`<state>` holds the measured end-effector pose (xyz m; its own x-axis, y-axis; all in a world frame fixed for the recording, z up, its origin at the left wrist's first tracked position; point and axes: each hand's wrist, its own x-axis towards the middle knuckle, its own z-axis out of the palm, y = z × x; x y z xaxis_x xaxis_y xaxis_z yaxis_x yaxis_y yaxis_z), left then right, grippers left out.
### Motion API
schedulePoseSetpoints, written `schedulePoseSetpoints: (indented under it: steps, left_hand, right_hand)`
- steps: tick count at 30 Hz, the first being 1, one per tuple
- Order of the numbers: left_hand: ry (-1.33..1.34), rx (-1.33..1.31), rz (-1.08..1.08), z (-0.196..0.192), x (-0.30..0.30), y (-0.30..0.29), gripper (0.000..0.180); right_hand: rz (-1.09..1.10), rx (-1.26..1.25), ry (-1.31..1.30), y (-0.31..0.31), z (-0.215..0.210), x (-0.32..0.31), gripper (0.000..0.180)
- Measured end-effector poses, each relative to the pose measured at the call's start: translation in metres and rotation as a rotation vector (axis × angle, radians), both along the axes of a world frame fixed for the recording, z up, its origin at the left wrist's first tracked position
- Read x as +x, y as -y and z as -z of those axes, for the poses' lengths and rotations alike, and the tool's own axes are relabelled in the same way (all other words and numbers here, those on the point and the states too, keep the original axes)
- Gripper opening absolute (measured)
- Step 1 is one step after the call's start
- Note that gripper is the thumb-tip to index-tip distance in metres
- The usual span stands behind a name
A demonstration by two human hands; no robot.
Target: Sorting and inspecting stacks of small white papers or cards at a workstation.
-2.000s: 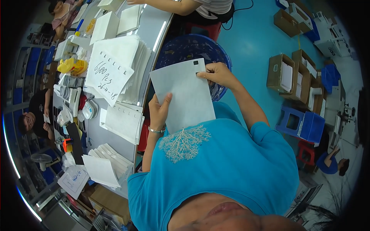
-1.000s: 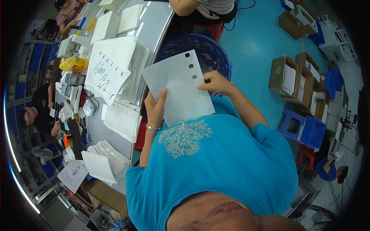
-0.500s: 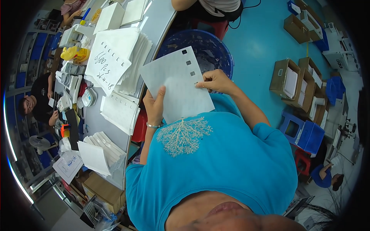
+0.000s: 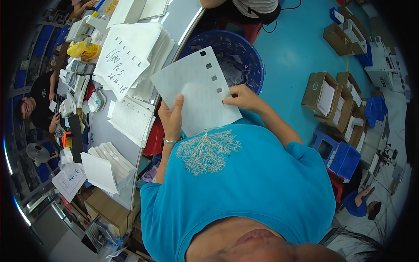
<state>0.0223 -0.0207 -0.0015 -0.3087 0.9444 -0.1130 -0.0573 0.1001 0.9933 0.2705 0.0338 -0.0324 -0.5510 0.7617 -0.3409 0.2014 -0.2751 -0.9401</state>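
Observation:
My left hand (image 4: pixel 171 120) grips the lower left edge of a white sheet (image 4: pixel 187 85), thumb lying on top and fingers beneath. Several small square holes run down the sheet's right side, darker at the top. At the lowest visible square, my right hand (image 4: pixel 245 98) has thumb and forefinger pinched together on the sheet's right edge. Whether a small piece is between those fingertips is hidden. Below and behind the sheet stands a round blue tub (image 4: pixel 257 65) with pale scraps inside.
On the table (image 4: pixel 124 135) to my left lie a stack of punched sheets (image 4: pixel 126 56), a smaller stack (image 4: pixel 131 120) and folded white sheets (image 4: pixel 104 163). A yellow bottle (image 4: pixel 83 50) lies farther back. Cardboard boxes (image 4: pixel 321 94) and a blue crate (image 4: pixel 345 159) sit right. Other people sit around.
My right hand has shifted down the row to a lower square, and one more square now shows uncovered above its fingers. The sheet has moved slightly left and up.

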Motion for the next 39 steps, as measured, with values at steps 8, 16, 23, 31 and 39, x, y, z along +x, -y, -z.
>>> schedulePoseSetpoints:
  steps: [8,16,23,31,39]
  left_hand:
    - [0.066,-0.006,-0.031,0.006,0.002,-0.003,0.037]
    - [0.033,0.0,-0.041,0.0,0.008,-0.005,0.038]
    - [0.086,0.035,-0.141,0.005,0.014,-0.003,0.037]
    - [0.144,0.083,-0.278,0.013,0.017,0.01,0.038]
    - [0.088,0.197,-0.57,0.005,-0.036,0.049,0.038]
  right_hand:
    - [-0.174,-0.092,0.094,-0.003,0.001,0.023,0.035]
    - [-0.062,0.016,0.083,0.012,0.008,0.013,0.019]
    - [0.075,0.111,0.169,0.009,0.006,0.01,0.02]
    - [-0.109,0.173,0.27,-0.023,-0.011,0.026,0.02]
    - [0.167,0.931,0.644,-0.052,0.086,0.019,0.018]
